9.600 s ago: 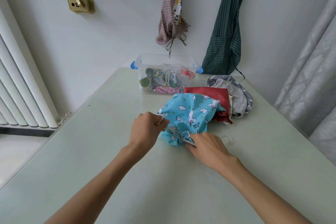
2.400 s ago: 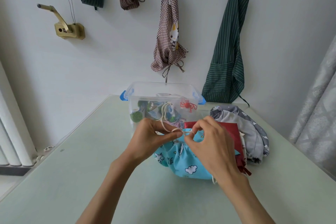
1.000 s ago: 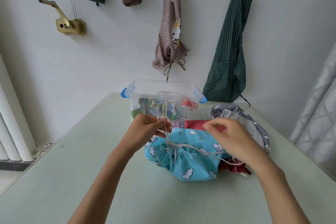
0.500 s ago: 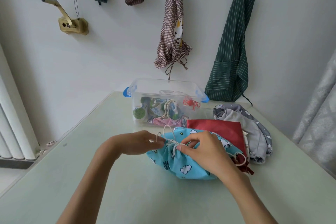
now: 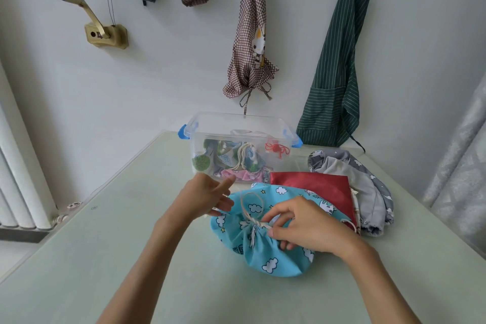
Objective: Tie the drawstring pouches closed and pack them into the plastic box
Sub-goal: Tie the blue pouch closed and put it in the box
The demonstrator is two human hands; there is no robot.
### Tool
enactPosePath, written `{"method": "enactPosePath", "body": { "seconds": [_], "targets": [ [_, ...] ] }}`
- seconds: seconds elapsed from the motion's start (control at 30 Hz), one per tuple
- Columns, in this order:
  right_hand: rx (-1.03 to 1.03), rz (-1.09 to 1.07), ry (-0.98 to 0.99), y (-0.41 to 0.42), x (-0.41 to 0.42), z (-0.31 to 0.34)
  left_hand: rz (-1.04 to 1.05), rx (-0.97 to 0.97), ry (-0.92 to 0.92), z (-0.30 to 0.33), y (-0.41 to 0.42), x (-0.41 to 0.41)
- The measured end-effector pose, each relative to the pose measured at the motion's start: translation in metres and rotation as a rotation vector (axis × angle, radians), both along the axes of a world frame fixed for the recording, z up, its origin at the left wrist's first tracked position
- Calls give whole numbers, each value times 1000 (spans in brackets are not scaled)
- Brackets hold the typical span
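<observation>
The blue drawstring pouch [image 5: 265, 242], printed with white clouds, lies a little right of the frame's centre on the pale green table [image 5: 110, 258], its mouth gathered into pleats where the pale cord [image 5: 251, 208] is knotted and rises in a loose loop. The right hand [image 5: 302, 226] rests on the pouch from the lower right, its thumb and forefinger pinching the cord just beside the knot, the other fingers curled onto the cloth. The left hand [image 5: 205, 196] hovers at the pouch's upper left edge with fingers spread and relaxed; whether its fingertips touch the fabric or the cord I cannot tell. Just behind the blue pouch, partly under it, lies a red pouch [image 5: 315, 183], and beside that, toward the right, a grey pouch [image 5: 368, 187] with white shapes on it. Above centre, at the table's far edge against the wall, stands the clear plastic box [image 5: 236, 123] with blue latches, uncovered and holding several tied pouches, one with a pale cord and one with a red cord showing through the wall. On the wall hang a checked apron [image 5: 249, 42] above the box, a green striped apron [image 5: 339, 60] at upper right, two small bundled cloths at the top, and a brass crank [image 5: 105, 31] at upper left. A white radiator [image 5: 18, 179] fills the left edge, a grey curtain [image 5: 462, 166] the right.
</observation>
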State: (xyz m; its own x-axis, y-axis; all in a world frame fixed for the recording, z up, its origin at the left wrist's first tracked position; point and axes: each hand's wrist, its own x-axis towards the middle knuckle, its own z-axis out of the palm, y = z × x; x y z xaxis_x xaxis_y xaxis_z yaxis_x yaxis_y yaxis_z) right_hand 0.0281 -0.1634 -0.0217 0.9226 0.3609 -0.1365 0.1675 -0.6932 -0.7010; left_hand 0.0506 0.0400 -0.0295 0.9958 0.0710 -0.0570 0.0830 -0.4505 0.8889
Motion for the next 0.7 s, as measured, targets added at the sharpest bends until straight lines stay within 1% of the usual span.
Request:
{"method": "enactPosePath", "body": {
  "seconds": [0.1, 0.13, 0.27, 0.33, 0.47, 0.5, 0.57, 0.6, 0.63, 0.67, 0.7],
  "targets": [
    [1, -25, -10, 1, 0, -1, 42, 332, -34, 6, 2, -1],
    [3, -32, -25, 3, 0, -1, 40, 413, -45, 7, 0, -2],
    [1, -23, -73, 7, -1, -2, -8, 641, -39, 1, -22, -6],
    [-52, 8, -78, 8, -1, -3, -15, 683, -52, -6, -27, -4],
    [-162, 33, -111, 5, 0, -5, -54, 572, 13, -6, -27, -3],
    [-189, 10, -151, 4, 2, -7, -34, 533, 10, -4, -26, -3],
    [-245, -53, -262, 3, 4, -10, 15, 442, -77, -1, -23, -3],
    [-253, -84, -316, 3, 4, -11, 21, 366, -135, 0, -21, -3],
    [-243, -113, -361, 2, 5, -11, 15, 250, -175, 0, -20, -2],
    [-221, -138, -398, 2, 6, -11, 0, 90, -182, 1, -21, -2],
    [-189, -160, -440, 1, 7, -10, -15, -94, -152, 2, -23, -3]
  ]
}}
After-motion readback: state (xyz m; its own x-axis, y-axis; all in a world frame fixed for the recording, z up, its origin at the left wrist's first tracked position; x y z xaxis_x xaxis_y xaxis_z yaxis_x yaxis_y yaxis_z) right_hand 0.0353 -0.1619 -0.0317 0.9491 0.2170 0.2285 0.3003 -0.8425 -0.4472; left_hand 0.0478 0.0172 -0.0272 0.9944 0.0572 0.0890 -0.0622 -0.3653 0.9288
